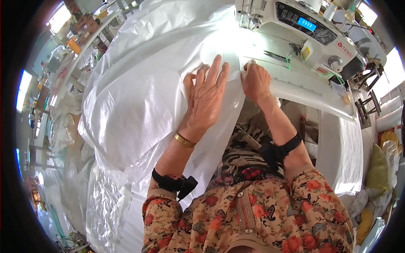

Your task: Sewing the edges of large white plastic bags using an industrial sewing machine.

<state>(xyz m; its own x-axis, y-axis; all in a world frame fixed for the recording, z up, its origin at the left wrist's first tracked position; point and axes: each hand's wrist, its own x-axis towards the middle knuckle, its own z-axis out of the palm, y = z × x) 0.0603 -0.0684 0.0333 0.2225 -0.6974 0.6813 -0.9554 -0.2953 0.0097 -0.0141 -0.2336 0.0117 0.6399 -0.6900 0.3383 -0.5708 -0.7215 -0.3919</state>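
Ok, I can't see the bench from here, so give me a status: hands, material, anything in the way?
Left hand flat on white woven sheet. Right hand pinching its edge. Sewing machine just beyond; nothing between.

on the sewing machine [303, 31] at the top right sits a dark control panel [301, 23], long and slanted, with a small blue lit screen [306, 24] in its middle and rows of small buttons to the screen's left. below the panel, on the machine's white front, a small yellow label [305, 53] is stuck upright (roughly rectangular, with dark print too small to make out). further right along the white body runs a line of red lettering [344, 49], set at a slant near a round grey knob [336, 63]. no boxes or wrapped packages show clearly anywhere in view.
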